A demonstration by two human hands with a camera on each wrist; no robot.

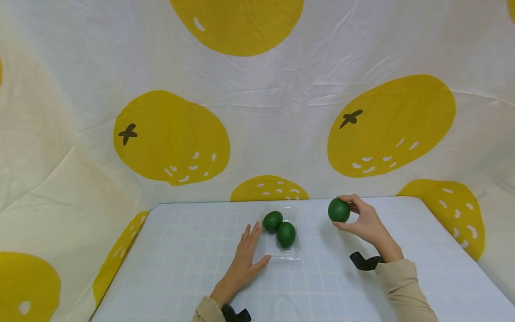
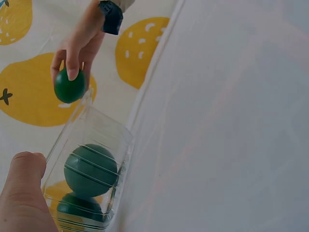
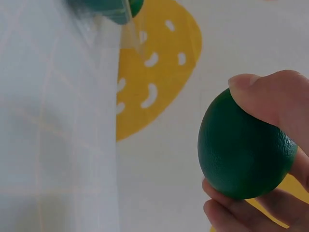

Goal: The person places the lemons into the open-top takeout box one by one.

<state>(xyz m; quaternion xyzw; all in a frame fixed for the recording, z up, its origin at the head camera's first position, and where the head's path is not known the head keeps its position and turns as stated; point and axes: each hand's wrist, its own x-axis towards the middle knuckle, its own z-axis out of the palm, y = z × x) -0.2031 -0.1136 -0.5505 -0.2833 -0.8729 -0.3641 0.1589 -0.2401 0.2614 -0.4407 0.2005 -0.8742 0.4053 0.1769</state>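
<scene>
My right hand (image 1: pixel 364 221) holds a dark green, egg-shaped fruit (image 1: pixel 339 210) above the table, right of a clear plastic box (image 1: pixel 297 256). In the right wrist view the thumb lies on one side of this fruit (image 3: pixel 244 145) and fingers on the other; its skin is faintly pebbled. Two similar fruits, one farther back (image 1: pixel 272 221) and one nearer (image 1: pixel 286 235), lie in the box. Along the box's left side my left hand (image 1: pixel 243 264) stretches its fingers, the thumb by the near left corner. Whether it touches the box, I cannot tell.
A pale checked cloth covers the table (image 1: pixel 181 268), whose back edge runs just behind the box. Behind and beside it hangs a white curtain (image 1: pixel 277 134) printed with yellow fruit. Each wrist wears a black strap mount (image 1: pixel 364 261).
</scene>
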